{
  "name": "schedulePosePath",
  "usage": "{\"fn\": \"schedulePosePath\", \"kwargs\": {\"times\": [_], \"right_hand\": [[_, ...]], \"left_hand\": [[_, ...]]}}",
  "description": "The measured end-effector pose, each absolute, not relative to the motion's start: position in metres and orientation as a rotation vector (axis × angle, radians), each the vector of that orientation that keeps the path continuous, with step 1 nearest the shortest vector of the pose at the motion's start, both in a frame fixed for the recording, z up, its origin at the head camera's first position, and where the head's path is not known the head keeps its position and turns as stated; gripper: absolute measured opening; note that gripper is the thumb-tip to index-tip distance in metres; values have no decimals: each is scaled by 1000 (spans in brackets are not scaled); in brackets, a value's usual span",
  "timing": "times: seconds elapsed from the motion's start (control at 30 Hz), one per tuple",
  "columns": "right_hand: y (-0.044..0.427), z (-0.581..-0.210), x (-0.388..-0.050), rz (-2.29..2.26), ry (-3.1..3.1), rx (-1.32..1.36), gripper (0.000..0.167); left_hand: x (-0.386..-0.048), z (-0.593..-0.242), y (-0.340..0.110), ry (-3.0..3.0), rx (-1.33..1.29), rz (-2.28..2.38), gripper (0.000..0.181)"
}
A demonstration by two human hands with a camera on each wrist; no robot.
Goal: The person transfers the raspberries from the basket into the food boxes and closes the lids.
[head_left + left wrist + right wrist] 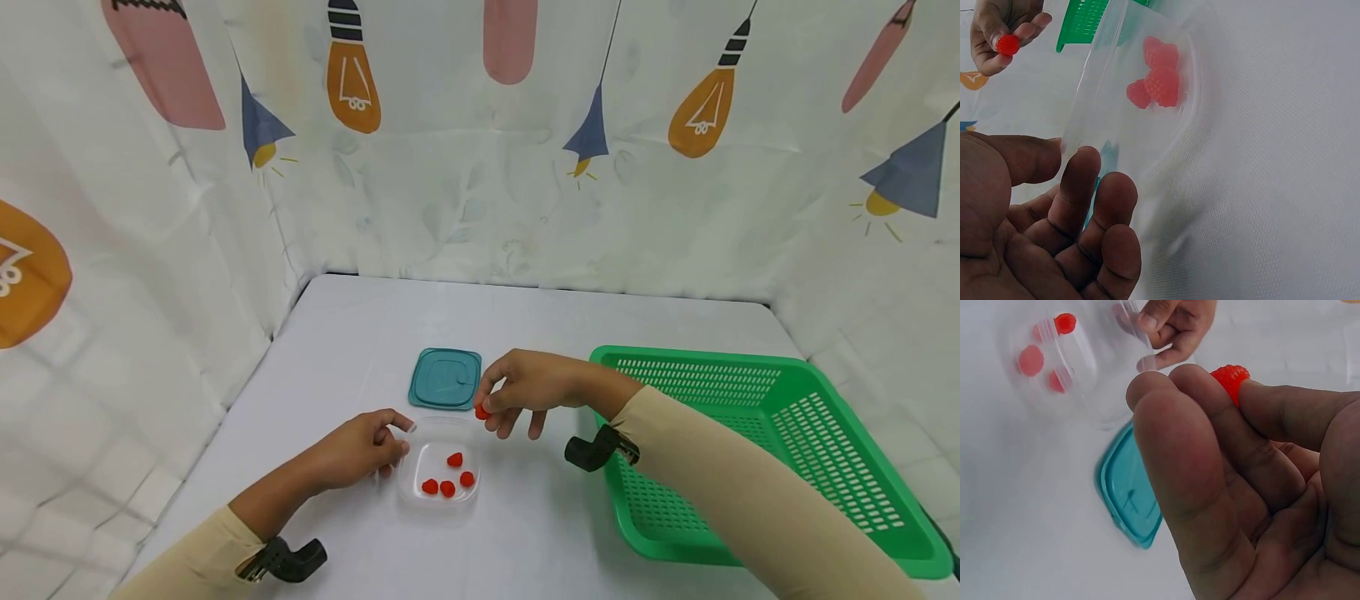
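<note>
My right hand (534, 385) pinches a red raspberry (1232, 380) between thumb and fingertips, above the table and to the right of the clear plastic container (420, 506). My left hand (367, 450) holds the container's left rim between thumb and index finger; its other fingers curl loosely outside the wall. Several red raspberries (447, 488) lie on the container's bottom, and they show through its side in the left wrist view. Behind the container a teal square lid (446, 377) lies flat on the table, close to the right hand's fingertips.
A large green perforated basket (626, 517) stands on the right of the white-covered table (360, 321), with the right forearm passing over it. Curtains (480, 208) printed with lamps and bulbs hang behind and at both sides. Each wrist carries a black camera mount.
</note>
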State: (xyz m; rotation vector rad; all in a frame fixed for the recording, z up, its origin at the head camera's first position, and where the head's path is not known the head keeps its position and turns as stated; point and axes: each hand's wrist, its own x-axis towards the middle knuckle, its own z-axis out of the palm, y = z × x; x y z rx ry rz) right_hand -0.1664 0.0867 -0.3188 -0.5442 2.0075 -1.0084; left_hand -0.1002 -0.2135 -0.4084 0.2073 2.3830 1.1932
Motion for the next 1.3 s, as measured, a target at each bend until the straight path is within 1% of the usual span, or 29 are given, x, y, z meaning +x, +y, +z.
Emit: {"fn": "schedulePosePath", "kwargs": {"times": [0.33,0.63,0.93,1.3], "right_hand": [[72,-324,-162,-975,2007,-561,10],[70,-327,-161,-940,2033,-574,12],[88,-326,-166,-935,2102,-529,13],[125,-316,-173,-996,2147,-488,15]], "left_hand": [[-100,-407,-213,2383,190,1187,36],[-102,-408,-213,2376,205,1189,37],[-102,-409,-213,2385,207,1178,35],[-100,-407,-213,2386,189,1175,35]]}}
